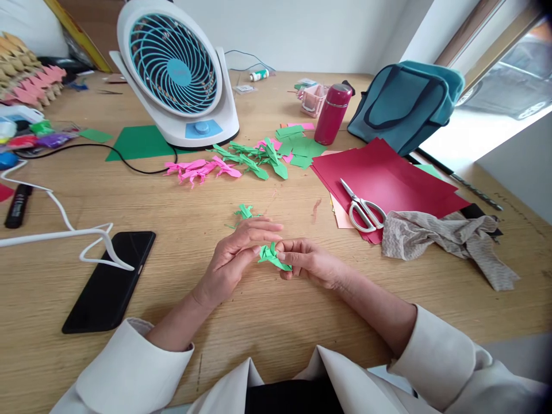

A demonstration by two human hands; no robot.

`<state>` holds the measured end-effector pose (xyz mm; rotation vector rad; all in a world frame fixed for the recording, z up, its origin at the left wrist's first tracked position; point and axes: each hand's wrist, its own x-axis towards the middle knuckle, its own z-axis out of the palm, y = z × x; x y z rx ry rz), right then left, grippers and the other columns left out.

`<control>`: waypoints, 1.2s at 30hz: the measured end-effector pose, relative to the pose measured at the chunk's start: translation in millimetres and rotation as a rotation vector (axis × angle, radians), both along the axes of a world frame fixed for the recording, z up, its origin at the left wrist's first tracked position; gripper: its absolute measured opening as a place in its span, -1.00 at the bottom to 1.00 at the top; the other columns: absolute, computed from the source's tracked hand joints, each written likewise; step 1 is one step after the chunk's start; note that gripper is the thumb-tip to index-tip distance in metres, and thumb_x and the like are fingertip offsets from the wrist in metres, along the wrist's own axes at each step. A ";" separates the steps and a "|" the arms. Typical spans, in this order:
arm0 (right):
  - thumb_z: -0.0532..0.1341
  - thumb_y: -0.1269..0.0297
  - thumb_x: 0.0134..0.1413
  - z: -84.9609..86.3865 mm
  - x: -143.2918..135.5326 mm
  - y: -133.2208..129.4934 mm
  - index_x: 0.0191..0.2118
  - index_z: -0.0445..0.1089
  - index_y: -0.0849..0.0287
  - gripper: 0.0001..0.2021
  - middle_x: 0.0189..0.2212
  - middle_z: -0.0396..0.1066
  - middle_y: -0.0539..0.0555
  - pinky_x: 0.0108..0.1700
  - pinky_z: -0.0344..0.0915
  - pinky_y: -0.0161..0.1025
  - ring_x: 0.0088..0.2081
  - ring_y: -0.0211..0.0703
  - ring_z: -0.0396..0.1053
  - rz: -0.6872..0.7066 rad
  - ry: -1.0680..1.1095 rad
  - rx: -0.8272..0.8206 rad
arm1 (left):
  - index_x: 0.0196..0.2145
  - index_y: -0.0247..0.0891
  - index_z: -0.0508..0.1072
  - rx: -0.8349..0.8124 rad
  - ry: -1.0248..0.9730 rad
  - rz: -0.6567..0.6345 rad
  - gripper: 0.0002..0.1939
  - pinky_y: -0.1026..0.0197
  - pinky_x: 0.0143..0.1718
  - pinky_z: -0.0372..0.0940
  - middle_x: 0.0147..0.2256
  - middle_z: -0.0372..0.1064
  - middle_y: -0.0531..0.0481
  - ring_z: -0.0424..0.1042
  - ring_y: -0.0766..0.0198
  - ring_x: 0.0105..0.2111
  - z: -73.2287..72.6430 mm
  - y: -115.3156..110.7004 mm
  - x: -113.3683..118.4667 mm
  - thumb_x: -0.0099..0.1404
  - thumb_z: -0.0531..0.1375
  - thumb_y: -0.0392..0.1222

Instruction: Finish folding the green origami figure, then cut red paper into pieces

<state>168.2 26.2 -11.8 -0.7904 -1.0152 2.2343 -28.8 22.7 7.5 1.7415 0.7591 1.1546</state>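
Observation:
A small folded green paper figure (pixel 272 257) is pinched between the thumb and fingers of my right hand (pixel 311 261), a little above the table. My left hand (pixel 233 256) is beside it, fingers stretched out and its thumb tip at the figure's left end. Just beyond my left fingers lies another green folded paper piece (pixel 245 211), partly hidden. Farther back rest several folded green paper figures (pixel 259 158) and several pink ones (pixel 200 169).
Behind the figures stands a white fan (pixel 179 72). To the right are red paper sheets (pixel 383 172), scissors (pixel 364 211), a crumpled cloth (pixel 414 236), a red flask (pixel 332 115) and a teal bag (pixel 401 103). A black phone (pixel 107 282) lies left under a white stand (pixel 52 236).

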 end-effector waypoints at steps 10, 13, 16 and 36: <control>0.46 0.23 -0.07 3.5 1.7 0.5 -0.38 0.39 0.29 -0.71 -0.50 0.35 -0.01 -0.46 0.11 -0.42 -0.55 -0.44 0.18 0.035 0.191 -0.201 | -0.13 -0.22 0.52 0.251 0.146 -0.009 -0.78 -0.03 0.10 0.26 -0.19 0.53 -0.09 0.43 0.10 -0.01 8.9 1.7 -0.6 0.29 0.17 -0.33; 0.45 0.26 -0.05 3.0 0.3 -1.1 -0.35 0.39 0.30 -0.73 -0.50 0.33 -0.02 -0.45 0.11 -0.43 -0.56 -0.47 0.16 0.080 0.260 -0.255 | -0.16 -0.20 0.52 0.206 0.123 -0.011 -0.80 0.09 -0.05 0.34 -0.24 0.52 -0.05 0.47 0.19 -0.15 5.9 2.1 1.5 0.25 0.26 -0.34; 0.43 0.27 -0.02 2.2 -1.7 -3.4 -0.33 0.38 0.29 -0.75 -0.51 0.29 -0.05 -0.45 0.11 -0.44 -0.57 -0.48 0.13 0.111 0.315 -0.290 | -0.25 -0.21 0.55 0.106 0.030 -0.013 -0.89 0.17 -0.17 0.37 -0.30 0.50 -0.05 0.47 0.23 -0.24 0.8 1.8 4.1 0.23 0.30 -0.32; 0.34 0.10 0.09 10.2 0.0 5.0 -0.20 0.42 0.13 -0.75 -0.34 0.43 0.02 -0.12 0.31 -0.21 -0.26 -0.21 0.38 -0.296 -0.107 0.454 | -0.34 -0.24 0.56 -0.549 -0.154 0.117 -0.82 0.24 -0.25 0.37 -0.35 0.56 0.03 0.49 0.29 -0.35 -5.6 3.1 11.6 0.11 0.40 -0.13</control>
